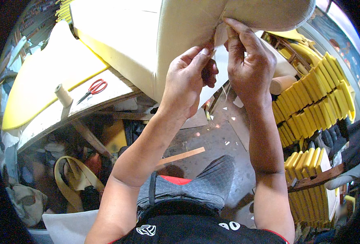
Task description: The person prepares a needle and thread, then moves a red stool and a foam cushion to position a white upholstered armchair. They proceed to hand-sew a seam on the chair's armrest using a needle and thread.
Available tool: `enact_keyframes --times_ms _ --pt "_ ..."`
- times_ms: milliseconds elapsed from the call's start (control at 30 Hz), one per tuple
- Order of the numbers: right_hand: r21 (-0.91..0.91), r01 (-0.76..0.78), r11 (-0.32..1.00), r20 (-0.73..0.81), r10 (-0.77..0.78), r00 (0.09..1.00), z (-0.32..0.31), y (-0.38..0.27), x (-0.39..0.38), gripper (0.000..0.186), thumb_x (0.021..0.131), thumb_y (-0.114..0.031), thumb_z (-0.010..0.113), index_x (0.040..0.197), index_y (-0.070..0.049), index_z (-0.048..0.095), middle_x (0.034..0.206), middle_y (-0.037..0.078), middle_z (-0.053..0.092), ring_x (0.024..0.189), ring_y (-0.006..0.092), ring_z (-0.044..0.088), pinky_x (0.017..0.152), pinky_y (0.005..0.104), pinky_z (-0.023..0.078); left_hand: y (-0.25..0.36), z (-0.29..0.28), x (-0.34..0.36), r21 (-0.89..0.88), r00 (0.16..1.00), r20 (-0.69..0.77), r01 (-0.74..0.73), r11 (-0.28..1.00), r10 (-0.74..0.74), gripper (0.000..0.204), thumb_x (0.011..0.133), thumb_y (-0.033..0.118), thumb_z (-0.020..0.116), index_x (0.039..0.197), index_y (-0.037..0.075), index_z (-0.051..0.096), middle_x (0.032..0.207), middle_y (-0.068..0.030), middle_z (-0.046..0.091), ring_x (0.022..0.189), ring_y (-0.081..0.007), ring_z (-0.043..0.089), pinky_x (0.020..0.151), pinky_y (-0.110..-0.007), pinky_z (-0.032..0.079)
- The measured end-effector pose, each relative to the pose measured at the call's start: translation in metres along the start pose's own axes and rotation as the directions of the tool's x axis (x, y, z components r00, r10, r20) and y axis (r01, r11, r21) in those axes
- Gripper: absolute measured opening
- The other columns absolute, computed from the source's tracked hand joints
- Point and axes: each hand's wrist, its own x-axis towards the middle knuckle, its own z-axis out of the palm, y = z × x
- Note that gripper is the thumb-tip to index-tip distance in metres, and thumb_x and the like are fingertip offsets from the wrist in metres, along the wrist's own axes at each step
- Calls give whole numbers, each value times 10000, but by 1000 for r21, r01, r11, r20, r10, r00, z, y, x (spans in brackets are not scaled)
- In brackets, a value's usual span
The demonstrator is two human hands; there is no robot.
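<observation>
A large cream upholstery cover (184,24) stretches over a padded, curved form at the top of the view. Its seam runs down between my hands to a loose fold. My left hand (190,75) pinches the lower edge of that fold between thumb and forefinger, with the other fingers curled. Higher up and to the right, my right hand (251,61) is closed, its forefinger tip against the seam. Whether a needle or thread sits in those fingers is too small to tell. On the bench at the left lie red-handled scissors (93,90) beside an upright spool of pale thread (63,96).
The wooden bench (37,128) also bears a yellow-edged padded panel (45,77). Stacks of yellow foam pieces (314,101) stand at the right. Below, a wooden strip (182,157) and small scraps lie on the grey floor (224,140). A looped tan band (68,179) hangs under the bench.
</observation>
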Motion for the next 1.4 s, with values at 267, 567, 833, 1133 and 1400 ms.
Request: enact_keyframes --times_ms 267,567,833,1133,1400 --pt "-160 31 987 95 -16 995 -4 -10 8 283 889 -35 638 1151 -117 706 933 170 722 775 328 709 673 378 553 -7 4 5 86 988 -94 -112 990 120 231 1034 201 526 1034 -2 636 742 -50 620 579 -94 548 529 -240 450" --pt "-229 14 973 233 41 972 -11 -23 1 268 857 -37 648 1115 -99 687 854 173 702 728 348 689 634 421 539 -15 -4 -2 87 981 -159 -96 992 109 178 1006 190 580 1017 24 641 797 -37 633 655 -99 582 568 -235 464" --pt "269 -338 902 266 267 926 2 0 -24 305 968 -92 605 1269 -52 629 797 78 674 725 163 670 679 325 543 -11 -7 11 600 930 -141 -193 776 340 171 939 146 615 894 -16 644 701 -85 644 607 -176 617 571 -314 494" --pt "835 -541 -102 534 391 750 -46 -26 -72 497 920 -92 656 1364 62 495 855 98 656 771 202 669 821 396 554 -2 -23 -3 948 847 284 -320 4 450 110 845 107 607 778 32 562 753 -194 624 687 -400 635 614 -483 488" --pt "881 -390 -266 466 355 810 -101 -46 -112 568 816 -116 759 1299 89 540 740 148 661 626 239 660 666 426 545 -35 -110 -77 966 956 212 -174 -192 203 93 822 79 619 785 46 541 725 -163 594 669 -386 617 592 -462 493"
